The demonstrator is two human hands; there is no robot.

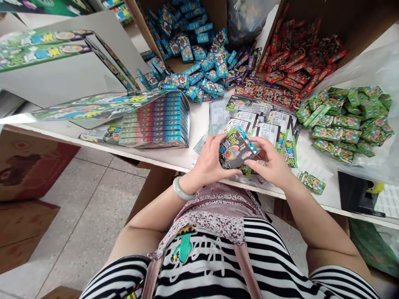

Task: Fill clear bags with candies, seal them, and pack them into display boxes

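In the head view, a black printed packet [232, 153] is held over the near edge of the white table [199, 114]. It is clamped along its left side by the left hand [210, 160], perhaps so that the printed face is kept visible. The right edge is met by the right hand [269, 162]; whether it is pinched there cannot be told. Blue boxes [199, 70], red boxes [296, 68] and green boxes [352, 120] are grouped by colour, probably for easy reach. The packet's underside is hidden, and the far cartons are cut off.
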